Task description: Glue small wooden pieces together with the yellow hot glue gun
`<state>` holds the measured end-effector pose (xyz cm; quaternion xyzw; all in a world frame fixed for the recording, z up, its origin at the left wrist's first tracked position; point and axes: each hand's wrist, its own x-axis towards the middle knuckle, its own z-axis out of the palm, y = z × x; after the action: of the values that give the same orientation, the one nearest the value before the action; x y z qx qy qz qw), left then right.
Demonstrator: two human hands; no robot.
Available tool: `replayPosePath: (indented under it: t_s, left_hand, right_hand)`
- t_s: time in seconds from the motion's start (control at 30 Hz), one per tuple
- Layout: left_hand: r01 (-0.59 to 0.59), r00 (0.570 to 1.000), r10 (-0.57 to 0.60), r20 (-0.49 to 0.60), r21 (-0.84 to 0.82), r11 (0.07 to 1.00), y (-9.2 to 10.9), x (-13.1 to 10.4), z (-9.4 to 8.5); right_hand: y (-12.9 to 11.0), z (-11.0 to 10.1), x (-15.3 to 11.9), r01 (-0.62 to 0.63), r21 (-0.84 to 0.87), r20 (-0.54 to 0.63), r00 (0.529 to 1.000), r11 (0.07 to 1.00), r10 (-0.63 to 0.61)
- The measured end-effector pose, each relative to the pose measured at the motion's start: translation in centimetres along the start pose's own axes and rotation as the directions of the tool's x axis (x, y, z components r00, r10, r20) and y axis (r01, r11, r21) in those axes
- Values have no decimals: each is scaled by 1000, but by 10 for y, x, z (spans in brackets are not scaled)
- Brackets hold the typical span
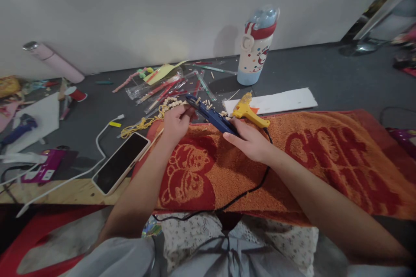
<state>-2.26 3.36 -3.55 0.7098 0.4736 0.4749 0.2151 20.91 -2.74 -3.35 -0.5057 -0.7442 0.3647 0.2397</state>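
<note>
My right hand (250, 139) is wrapped round the near end of a long dark blue tool (212, 117), which points up and to the left above the towel's far edge. My left hand (177, 123) is closed in a pinch beside the tool's far end; what its fingertips hold is too small to make out. Small pale wooden pieces (208, 104) lie scattered behind the tool. An orange and red towel (240, 181) is spread under both hands. Just beyond my right hand lies a yellow glue gun (248, 112) with a black cable.
A white strip (286, 100) and a bottle (258, 47) stand or lie behind the glue gun. Wrapped sticks (165, 91) lie at the back. To the left are a phone (121, 163), a white cable (97, 143), a pink flask (60, 62) and a purple power strip (52, 164).
</note>
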Motion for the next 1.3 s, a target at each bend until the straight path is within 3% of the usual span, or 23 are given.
replayPosePath:
  t_s: [0.33,0.5,0.6,0.7,0.77,0.87,0.93,1.1,1.3]
  left_hand:
    - [-22,1000,21,7,83,996,1,0,-1]
    - [53,998,-55,23,54,997,-5,-1,5]
    - [91,984,-104,-142,-98,991,-9,-3,14]
    - [133,922,-226,-313,-293,947,-7,-8,24]
    - [192,922,-296,-249,-370,909,1,-13,31]
    - [292,956,-266,121,-412,863,20,-25,41]
    - [288,951,-192,242,-471,833,32,-32,47]
    - [287,950,-148,276,-581,762,45,-40,53]
    - [299,952,-188,243,-598,744,46,-41,52]
  right_hand:
    - [-2,-2,-1,-19,-52,-30,999,998,17]
    - [3,2,1,-55,26,-87,995,998,57]
    - [8,6,5,-66,182,-134,987,981,92]
    - [9,8,8,-43,333,-160,982,942,101]
    - [7,9,9,-22,415,-146,985,909,90]
    - [1,12,8,-16,494,-92,993,869,70]
    - [-2,16,6,3,524,-75,996,851,43]
    - [-4,26,4,107,528,-69,994,843,-83]
    - [-1,28,3,125,506,-79,992,854,-99]
